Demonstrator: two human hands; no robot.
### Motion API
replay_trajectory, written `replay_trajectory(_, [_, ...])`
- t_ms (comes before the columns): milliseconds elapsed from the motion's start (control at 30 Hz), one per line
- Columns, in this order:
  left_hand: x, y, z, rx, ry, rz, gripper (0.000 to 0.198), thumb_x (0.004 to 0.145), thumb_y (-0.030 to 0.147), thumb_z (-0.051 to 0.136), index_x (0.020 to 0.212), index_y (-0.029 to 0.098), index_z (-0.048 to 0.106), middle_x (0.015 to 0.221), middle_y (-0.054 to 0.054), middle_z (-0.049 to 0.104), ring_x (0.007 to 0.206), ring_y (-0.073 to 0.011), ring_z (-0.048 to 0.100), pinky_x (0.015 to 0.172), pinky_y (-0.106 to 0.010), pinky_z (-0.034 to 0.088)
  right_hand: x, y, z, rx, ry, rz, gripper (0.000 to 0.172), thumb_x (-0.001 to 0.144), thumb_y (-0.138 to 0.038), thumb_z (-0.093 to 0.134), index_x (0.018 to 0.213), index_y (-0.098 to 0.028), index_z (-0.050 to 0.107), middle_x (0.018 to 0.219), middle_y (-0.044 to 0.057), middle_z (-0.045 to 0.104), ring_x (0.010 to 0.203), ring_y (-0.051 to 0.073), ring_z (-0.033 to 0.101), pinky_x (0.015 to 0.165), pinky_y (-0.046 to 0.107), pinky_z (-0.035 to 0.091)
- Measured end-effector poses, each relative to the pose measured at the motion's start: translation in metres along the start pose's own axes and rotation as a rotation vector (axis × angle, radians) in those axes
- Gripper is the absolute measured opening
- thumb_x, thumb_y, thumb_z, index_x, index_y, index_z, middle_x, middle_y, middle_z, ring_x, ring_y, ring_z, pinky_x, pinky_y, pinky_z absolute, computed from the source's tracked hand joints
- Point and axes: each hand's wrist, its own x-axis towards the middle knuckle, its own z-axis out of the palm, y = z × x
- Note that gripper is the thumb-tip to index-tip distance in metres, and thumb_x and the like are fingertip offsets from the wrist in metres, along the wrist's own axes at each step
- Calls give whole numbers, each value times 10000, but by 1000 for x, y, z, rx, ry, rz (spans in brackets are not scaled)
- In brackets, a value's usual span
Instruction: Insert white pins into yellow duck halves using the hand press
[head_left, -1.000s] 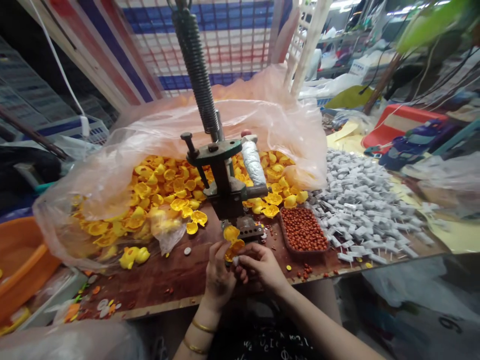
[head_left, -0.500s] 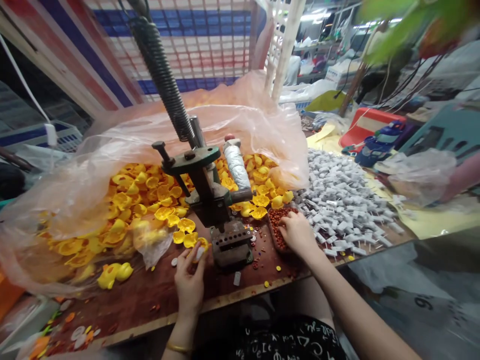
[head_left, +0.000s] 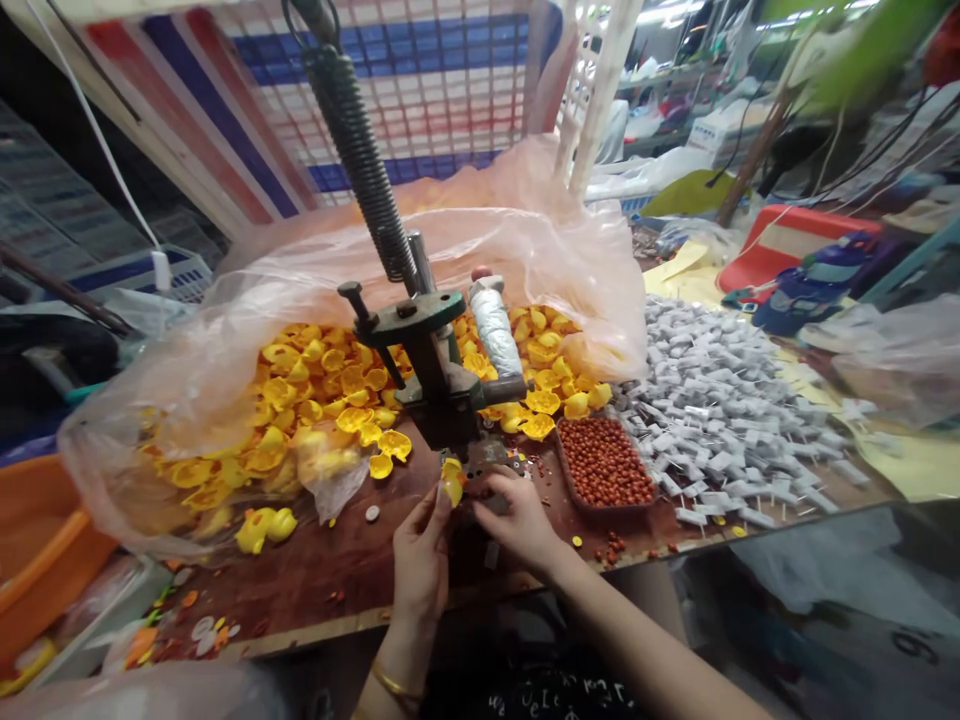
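– Yellow piece point(head_left: 452, 482): where is it sitting?
– At the tips of the left hand point(head_left: 420, 562). The thumb and fingers pinch it from below, and it stands up above them, right in front of the foot of the press point(head_left: 442, 395).
– Touching the press?
– Just beside the foot. Whether it touches I can't tell, as it's blurred there.
– And the right hand point(head_left: 519, 522)?
– It lies just to the right of the yellow piece, palm down, fingers curled in toward the foot of the press. The fingertips are tucked under, so I can't tell whether they hold anything.
– What is around them?
– Both hands are over a brown wooden table point(head_left: 337, 570). Behind the press, an open plastic bag point(head_left: 225, 340) spills a heap of similar yellow shells. To the right of the right hand, near but apart from it, is a small tray point(head_left: 568, 478) of red beads point(head_left: 604, 462). Beyond that is a pile of grey parts point(head_left: 712, 410). A yellow duck point(head_left: 259, 528) lies on the table well to the left of the left hand.
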Motion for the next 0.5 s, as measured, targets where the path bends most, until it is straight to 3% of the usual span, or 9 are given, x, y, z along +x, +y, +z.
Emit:
replay_trajectory(167, [-1, 5, -2, -33, -27, -90, 362, 551, 350, 863, 830, 145, 755, 882, -78, 751, 914, -230, 685, 853, -325, 537, 0, 6, 3, -60, -29, -114, 177, 781, -95, 572, 852, -207, 690, 834, 51, 645, 808, 171, 603, 716, 281, 496])
replay_trajectory(300, [-3, 7, -1, -48, -2, -110, 363, 523, 347, 876, 797, 146, 748, 838, -65, 743, 816, -199, 692, 779, -293, 556, -1, 6, -1, -125, -30, -177, 197, 804, -96, 554, 883, -209, 695, 840, 62, 642, 818, 185, 594, 716, 297, 494])
replay_trajectory(400, [-4, 8, -2, -37, -16, -102, 345, 532, 347, 871, 782, 145, 745, 850, -67, 740, 788, -188, 688, 744, -278, 555, 0, 4, -1, -92, -32, -150, 180, 811, -106, 560, 861, -202, 703, 845, 67, 651, 827, 187, 603, 728, 300, 495])
replay_trajectory(500, [0, 8, -7, 29, -46, -101, 358, 538, 373, 862, 778, 134, 749, 868, -85, 740, 815, -208, 685, 724, -281, 545, 5, 8, 0, 26, -61, -33, 130, 789, -119, 606, 823, -195, 706, 820, 48, 669, 787, 166, 624, 726, 283, 501])
